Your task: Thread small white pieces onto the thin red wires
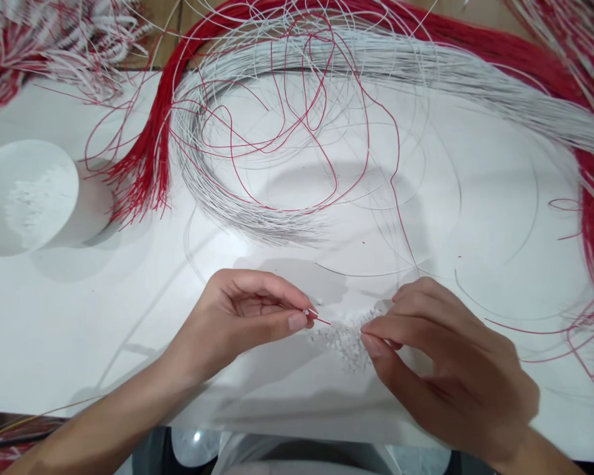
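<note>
A white table (103, 316) carries a curved bundle of red wires (143, 165) and, just inside it, a bundle of white wires (212, 191). A white bowl (0, 178) sits at the left. A pile of small white pieces (344, 340) lies near the front edge.

Take the pile (344, 340) as the dial's centre. Your left grip (242, 313) sits at 9 o'clock, pinched on a red strand (323, 321), and your right grip (440, 356) sits at 3. Both are just beside the pile, so the gap between them is narrow. At 12 you have a small bare patch of desk (346, 280). Past it the white wires (237, 204) arc across from 10 to 2, with loose red loops (336, 178) lying over them. The red bundle (143, 165) fans out at 10, and beyond it the bowl (54, 171) stands near the left edge. From 8 to 9, between the bowl and your left grip, the desk is open. Far out at 3, stray red ends (589, 310) crowd the right edge.
</note>
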`<action>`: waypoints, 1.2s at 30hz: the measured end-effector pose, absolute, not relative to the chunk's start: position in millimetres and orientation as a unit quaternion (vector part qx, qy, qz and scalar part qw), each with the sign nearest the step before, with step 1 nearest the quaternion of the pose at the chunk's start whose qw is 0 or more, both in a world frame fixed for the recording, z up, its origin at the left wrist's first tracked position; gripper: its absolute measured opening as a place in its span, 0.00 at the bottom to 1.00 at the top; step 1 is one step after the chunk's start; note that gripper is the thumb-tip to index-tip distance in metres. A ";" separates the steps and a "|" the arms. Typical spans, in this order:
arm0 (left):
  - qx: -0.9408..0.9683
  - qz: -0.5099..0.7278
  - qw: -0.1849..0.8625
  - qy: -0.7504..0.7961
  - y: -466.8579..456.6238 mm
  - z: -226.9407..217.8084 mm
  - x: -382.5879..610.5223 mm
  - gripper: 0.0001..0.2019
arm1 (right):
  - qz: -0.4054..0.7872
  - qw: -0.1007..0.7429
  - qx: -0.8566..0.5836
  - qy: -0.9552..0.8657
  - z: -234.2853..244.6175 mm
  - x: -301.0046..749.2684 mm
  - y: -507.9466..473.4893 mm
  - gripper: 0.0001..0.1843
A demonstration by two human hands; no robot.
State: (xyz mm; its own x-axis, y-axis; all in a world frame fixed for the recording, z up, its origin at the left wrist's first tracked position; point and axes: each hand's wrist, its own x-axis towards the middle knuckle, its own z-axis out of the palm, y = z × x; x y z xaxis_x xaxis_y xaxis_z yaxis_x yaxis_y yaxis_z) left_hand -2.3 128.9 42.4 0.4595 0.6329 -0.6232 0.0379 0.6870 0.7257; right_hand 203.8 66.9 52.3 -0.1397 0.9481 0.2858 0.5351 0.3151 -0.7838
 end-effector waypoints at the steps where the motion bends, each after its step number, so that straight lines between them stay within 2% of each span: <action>1: 0.346 0.192 0.783 0.480 129.1 42.3 -2.0 0.03 | 0.260 0.394 -0.524 -0.709 52.4 203.9 66.8 0.07; 17: 0.354 0.228 0.773 0.475 126.6 46.1 1.6 0.06 | 0.251 0.389 -0.517 -0.720 52.2 203.3 66.1 0.07; 30: 0.583 0.306 0.624 0.419 116.5 47.3 0.9 0.19 | 0.272 0.395 -0.527 -0.702 51.1 202.9 66.5 0.06; 36: 0.651 0.297 0.577 0.393 111.5 45.8 0.1 0.20 | 0.289 0.396 -0.519 -0.700 49.1 199.8 64.8 0.06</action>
State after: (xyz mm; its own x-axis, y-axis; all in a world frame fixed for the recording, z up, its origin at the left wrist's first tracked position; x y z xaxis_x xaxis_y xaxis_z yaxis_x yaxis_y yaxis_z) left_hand 0.1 111.5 45.8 0.5147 0.8548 -0.0672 0.1690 -0.0243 0.9853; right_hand 199.8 64.8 49.1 -0.1475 0.9554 0.2558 0.4979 0.2952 -0.8155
